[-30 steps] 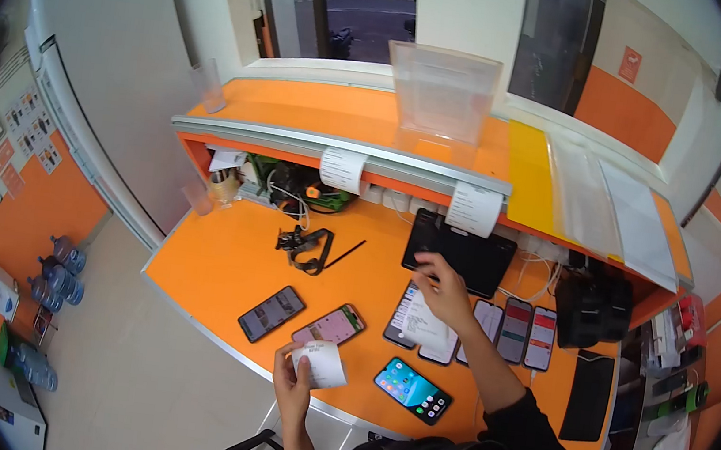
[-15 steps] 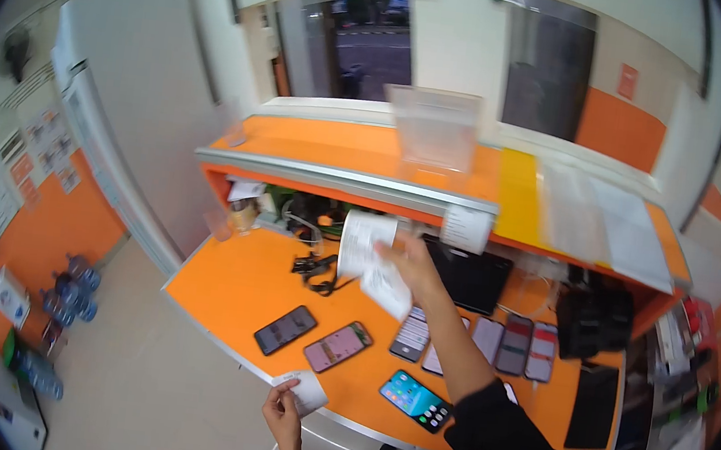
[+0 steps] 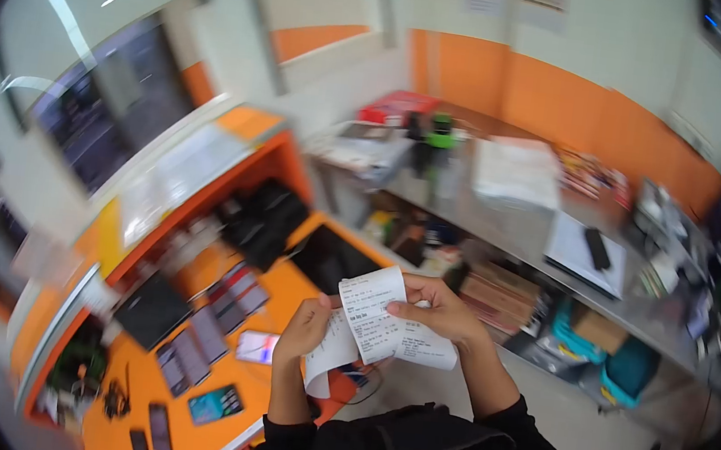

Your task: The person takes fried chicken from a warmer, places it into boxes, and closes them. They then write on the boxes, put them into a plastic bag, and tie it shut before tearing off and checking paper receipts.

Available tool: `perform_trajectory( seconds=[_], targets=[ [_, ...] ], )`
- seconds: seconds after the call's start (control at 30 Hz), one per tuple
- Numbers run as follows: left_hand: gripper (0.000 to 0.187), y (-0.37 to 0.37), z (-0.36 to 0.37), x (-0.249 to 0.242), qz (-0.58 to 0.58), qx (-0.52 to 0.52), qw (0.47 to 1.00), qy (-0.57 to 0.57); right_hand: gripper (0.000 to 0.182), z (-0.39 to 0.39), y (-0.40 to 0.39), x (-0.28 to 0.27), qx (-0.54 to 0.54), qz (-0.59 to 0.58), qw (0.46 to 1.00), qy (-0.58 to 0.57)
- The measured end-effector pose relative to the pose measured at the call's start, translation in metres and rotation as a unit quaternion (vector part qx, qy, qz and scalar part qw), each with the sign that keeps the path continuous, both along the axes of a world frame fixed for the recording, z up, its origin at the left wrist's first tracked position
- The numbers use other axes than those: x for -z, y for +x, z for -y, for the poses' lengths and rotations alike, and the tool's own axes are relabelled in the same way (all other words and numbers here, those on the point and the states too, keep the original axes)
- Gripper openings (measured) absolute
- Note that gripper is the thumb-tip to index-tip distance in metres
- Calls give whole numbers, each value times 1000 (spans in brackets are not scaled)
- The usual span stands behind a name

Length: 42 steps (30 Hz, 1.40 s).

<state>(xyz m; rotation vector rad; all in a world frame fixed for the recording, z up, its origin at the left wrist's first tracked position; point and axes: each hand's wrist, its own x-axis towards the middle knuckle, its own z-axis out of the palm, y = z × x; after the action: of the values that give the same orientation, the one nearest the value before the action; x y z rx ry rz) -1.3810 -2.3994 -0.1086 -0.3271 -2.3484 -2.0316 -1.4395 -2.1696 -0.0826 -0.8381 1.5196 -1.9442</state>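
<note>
Several printed paper receipts (image 3: 369,322) are fanned out in front of my body, with dark lines of text on white paper. My right hand (image 3: 442,309) pinches them from the right, its thumb pressed on the front of the middle slip and the other fingers behind. On the left side, my left hand (image 3: 303,327) is closed on a curled receipt (image 3: 328,356), with its fingertips partly hidden by the paper. Below and left of my left hand lies a phone with a lit blue-green screen (image 3: 216,404). Another phone with a bright screen (image 3: 257,347) rests just beside the left wrist.
Several phones (image 3: 206,334) lie in a row on the orange desk (image 3: 111,423), near a black flat device (image 3: 153,310). A raised shelf (image 3: 88,278) edges the desk. To the right stands a grey counter (image 3: 511,229) with papers, a notebook (image 3: 586,255) and teal containers (image 3: 628,375) below.
My view has swung right, toward the grey counter. The right hand has come back from over the desk with its receipts, and both hands now hold the slips together before my body.
</note>
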Motion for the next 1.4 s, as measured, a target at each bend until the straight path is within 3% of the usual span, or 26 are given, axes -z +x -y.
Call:
perform_trajectory(
  seconds=[0.03, 0.17, 0.23, 0.27, 0.3, 0.4, 0.5, 0.57, 0.63, 0.67, 0.73, 0.9, 0.97, 1.03, 1.17, 1.23, 1.27, 1.33, 1.4],
  targets=[
    [39, -20, -35, 0, -16, 69, 990, 119, 37, -37, 1, 3, 43, 0, 999, -1],
    [26, -82, -171, 12, 80, 172, 980, 56, 40, -166, 17, 27, 193, -22, 980, 41],
    [23, -101, -243, 32, 99, 229, 963, 100, 41, -220, 36, 32, 271, 63, 960, 29],
    [22, -108, -275, 45, 41, 248, 965, 70, 40, -249, 46, 40, 305, 108, 942, 88],
    [21, -112, -307, 53, -18, 261, 964, 43, 40, -273, 57, 54, 333, 110, 933, 87],
    [23, -110, -392, 68, 43, 279, 951, 130, 34, -329, 91, 92, 424, 55, 897, 112],
    [22, -119, -460, 82, 65, 303, 938, 152, 26, -375, 118, 113, 466, 162, 860, 130],
    [22, -125, -507, 90, 70, 323, 930, 162, 20, -405, 129, 120, 526, 198, 826, 49],
    [20, -136, -544, 101, 85, 338, 933, 94, 16, -435, 131, 122, 547, 210, 808, 65],
    [20, -142, -565, 105, 88, 344, 930, 94, 15, -455, 131, 126, 559, 203, 800, 83],
    [20, -156, -612, 109, -81, 322, 943, -21, 13, -495, 125, 126, 576, 192, 788, 102],
    [20, -176, -737, 108, -139, 365, 919, -42, 15, -611, 119, 113, 629, 192, 738, 149],
    [20, -181, -788, 116, -170, 320, 932, -18, 18, -661, 112, 107, 641, 192, 728, 153],
    [20, -187, -830, 130, -189, 313, 931, -1, 19, -704, 102, 106, 631, 185, 703, 270],
    [20, -201, -875, 155, -238, 222, 945, -37, 18, -793, 93, 139, 626, 180, 722, 234],
    [20, -200, -875, 143, -154, 198, 962, -108, 17, -843, 103, 145, 708, 104, 660, 228],
    [24, -202, -876, 142, -132, 215, 959, -128, 17, -871, 106, 152, 703, 108, 664, 229],
    [27, -196, -874, 130, -110, 210, 959, -154, 17, -921, 106, 162, 841, 130, 480, 213],
    [32, -189, -875, 114, -118, 194, 953, -200, 17, -948, 97, 153, 827, 146, 482, 250]
  ],
)
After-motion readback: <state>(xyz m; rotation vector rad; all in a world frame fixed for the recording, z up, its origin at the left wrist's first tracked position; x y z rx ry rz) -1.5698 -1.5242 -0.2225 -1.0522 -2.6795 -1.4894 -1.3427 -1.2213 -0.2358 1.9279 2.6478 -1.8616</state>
